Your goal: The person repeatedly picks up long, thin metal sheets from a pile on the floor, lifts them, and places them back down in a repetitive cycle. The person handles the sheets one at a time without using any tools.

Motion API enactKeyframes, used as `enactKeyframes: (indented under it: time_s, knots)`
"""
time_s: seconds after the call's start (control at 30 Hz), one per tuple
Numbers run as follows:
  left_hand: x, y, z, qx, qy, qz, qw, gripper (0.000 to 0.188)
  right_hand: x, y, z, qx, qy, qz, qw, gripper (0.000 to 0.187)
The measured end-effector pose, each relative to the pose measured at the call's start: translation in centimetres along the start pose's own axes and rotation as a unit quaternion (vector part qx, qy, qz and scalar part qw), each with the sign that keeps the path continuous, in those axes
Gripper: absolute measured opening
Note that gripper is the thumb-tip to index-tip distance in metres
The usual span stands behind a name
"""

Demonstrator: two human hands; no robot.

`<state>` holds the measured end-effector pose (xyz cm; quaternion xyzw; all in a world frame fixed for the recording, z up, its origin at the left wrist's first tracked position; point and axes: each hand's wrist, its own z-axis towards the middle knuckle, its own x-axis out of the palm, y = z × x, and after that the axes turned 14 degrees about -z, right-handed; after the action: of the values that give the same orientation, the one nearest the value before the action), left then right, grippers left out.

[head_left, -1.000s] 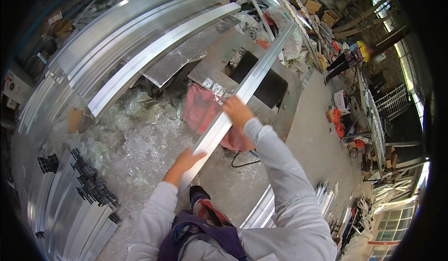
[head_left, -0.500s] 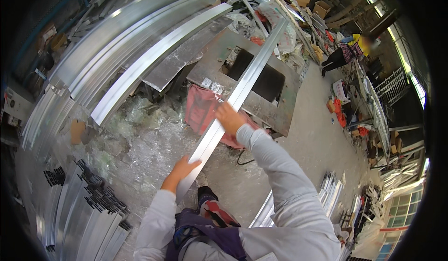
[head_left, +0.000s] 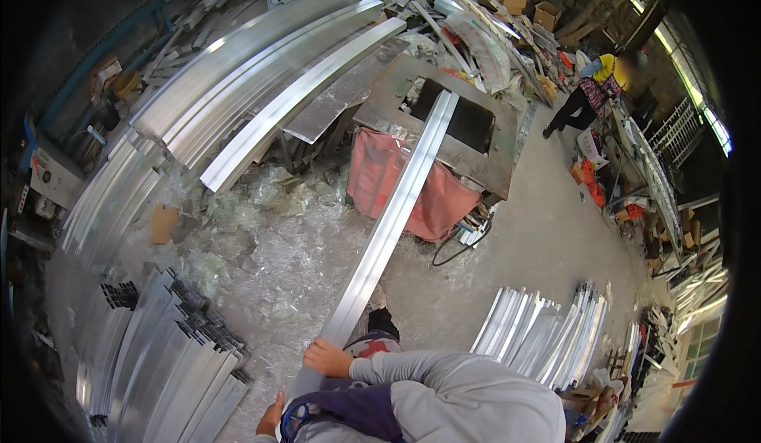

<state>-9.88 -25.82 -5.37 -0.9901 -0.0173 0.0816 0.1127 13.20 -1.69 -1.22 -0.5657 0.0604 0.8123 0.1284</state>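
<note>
A long silver aluminium profile [head_left: 388, 221] runs from my body up to a metal work table [head_left: 483, 169], its far end lying over the table's dark opening. My right hand [head_left: 325, 357] grips the profile near its near end, grey sleeve trailing to the right. At the bottom edge, my left hand [head_left: 272, 415] holds the left side of that same near end; it is partly hidden by my body and a dark blue bag.
Stacks of cut profiles [head_left: 158, 356] lie at lower left, long curved-looking lengths [head_left: 261, 70] on racks at the back, another bundle [head_left: 547, 340] on the floor at right. Crumpled plastic wrap [head_left: 261, 245], a red cloth [head_left: 396, 181] and a cable [head_left: 460, 245] surround the table. A person [head_left: 594, 86] stands far right.
The profile has slid back toward me; its far end now stops at the table opening. Both hands have moved from mid-length down to the near end.
</note>
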Motion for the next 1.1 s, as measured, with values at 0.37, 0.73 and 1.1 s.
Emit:
enactKeyframes:
  time_s: [0.37,0.73,1.1]
  knots:
    - [1.4,-19.6,0.5,-0.026,0.220,-0.031,0.975,0.079,-6.1,-19.9,0.1,-0.005,0.007,0.014,1.000,0.033]
    - [24.9,-59.1,-1.8,0.394,0.005,0.084,0.915,0.101,-11.3,-56.1,-3.2,0.122,0.034,-0.246,0.961,0.034]
    - [17.3,-41.8,1.6,0.364,0.005,0.074,0.928,0.088,-7.4,-44.6,0.0,0.012,0.187,-0.191,0.963,0.016]
